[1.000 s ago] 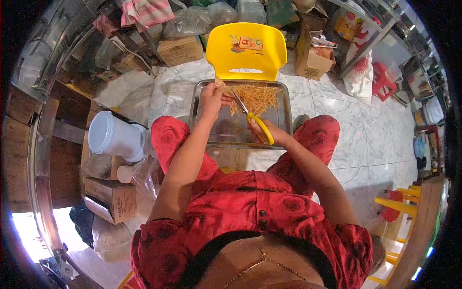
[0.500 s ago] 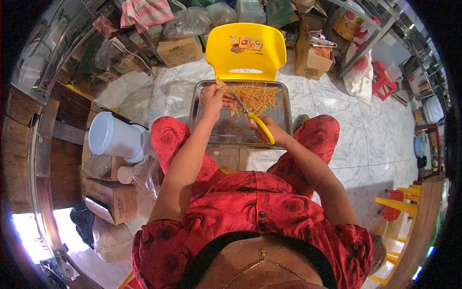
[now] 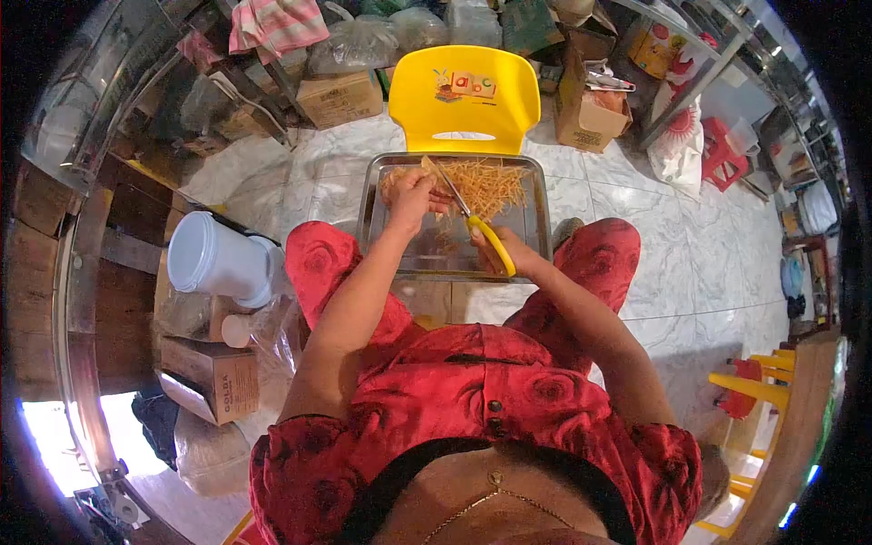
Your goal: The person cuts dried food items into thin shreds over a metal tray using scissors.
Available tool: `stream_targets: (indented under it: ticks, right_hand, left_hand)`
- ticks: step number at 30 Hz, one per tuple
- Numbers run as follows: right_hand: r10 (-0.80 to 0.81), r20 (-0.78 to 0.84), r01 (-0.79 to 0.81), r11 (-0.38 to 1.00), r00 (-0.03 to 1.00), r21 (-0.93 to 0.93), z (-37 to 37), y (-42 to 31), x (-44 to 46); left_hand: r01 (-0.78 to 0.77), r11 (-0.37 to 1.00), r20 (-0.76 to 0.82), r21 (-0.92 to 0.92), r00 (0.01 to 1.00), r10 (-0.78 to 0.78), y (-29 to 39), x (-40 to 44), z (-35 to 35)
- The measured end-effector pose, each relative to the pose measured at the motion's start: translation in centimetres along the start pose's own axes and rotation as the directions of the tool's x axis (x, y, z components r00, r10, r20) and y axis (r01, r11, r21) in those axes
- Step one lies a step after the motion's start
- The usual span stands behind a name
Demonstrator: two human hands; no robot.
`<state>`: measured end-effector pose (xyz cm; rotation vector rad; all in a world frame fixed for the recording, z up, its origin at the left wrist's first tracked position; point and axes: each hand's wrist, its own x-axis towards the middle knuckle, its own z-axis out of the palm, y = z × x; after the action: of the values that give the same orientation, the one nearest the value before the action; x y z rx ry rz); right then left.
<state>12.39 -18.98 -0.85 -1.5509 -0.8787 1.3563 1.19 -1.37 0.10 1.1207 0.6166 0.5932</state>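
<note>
A metal tray (image 3: 427,260) lies between my knees and holds a pile of thin yellow-brown strips (image 3: 490,184). My right hand (image 3: 501,252) is closed on the yellow handles of a pair of scissors (image 3: 491,238), whose blades point up and left over the tray. My left hand (image 3: 416,200) pinches a flat light-brown piece (image 3: 429,165) close beside the blade tips. More brownish material shows at the tray's left, partly behind my left hand.
Beyond the tray stands a yellow chair (image 3: 465,100). A white bucket (image 3: 213,259) and a carton (image 3: 211,377) are at the left. An open box (image 3: 590,118) is at the back right, and a yellow stool (image 3: 749,389) at the right.
My left hand has moved a little right and down with the piece, and brownish material at the tray's left now shows. The scissors have barely moved.
</note>
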Motion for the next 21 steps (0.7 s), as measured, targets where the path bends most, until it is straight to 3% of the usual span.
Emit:
stream_targets:
  ticks: [5, 9, 12, 15, 17, 21]
  right_hand:
    - [-0.019, -0.087, 0.013, 0.998, 0.996, -0.066, 0.2, -0.9, -0.5]
    - [-0.013, -0.047, 0.008, 0.995, 0.999, -0.097, -0.2, -0.6, -0.2]
    - [-0.161, -0.072, 0.144, 0.969, 0.984, -0.199, 0.2, -1.5, -0.8]
    - [-0.153, -0.042, 0.145, 0.978, 0.987, -0.151, 0.2, -1.4, -0.5]
    - [-0.036, -0.049, 0.031, 0.995, 0.998, -0.091, 0.2, -1.5, -0.4]
    - [-0.126, -0.030, 0.125, 0.992, 0.992, -0.016, -0.2, -0.4, -0.3]
  left_hand:
    - [-0.015, 1.000, -0.010, -0.001, 1.000, 0.015, 0.7, -0.6, 0.5]
    - [-0.023, 0.999, 0.002, -0.024, 1.000, 0.023, 0.2, -0.2, 0.2]
    - [-0.009, 1.000, 0.001, -0.027, 1.000, 0.009, 0.5, -0.4, 0.1]
    - [0.022, 1.000, 0.031, 0.010, 0.999, -0.022, 0.2, -0.3, 0.0]
    - [0.038, 0.999, 0.055, -0.020, 0.998, -0.037, -0.5, -0.5, 0.2]
    - [0.063, 0.998, 0.026, 0.016, 0.998, -0.063, -0.1, -0.6, 0.6]
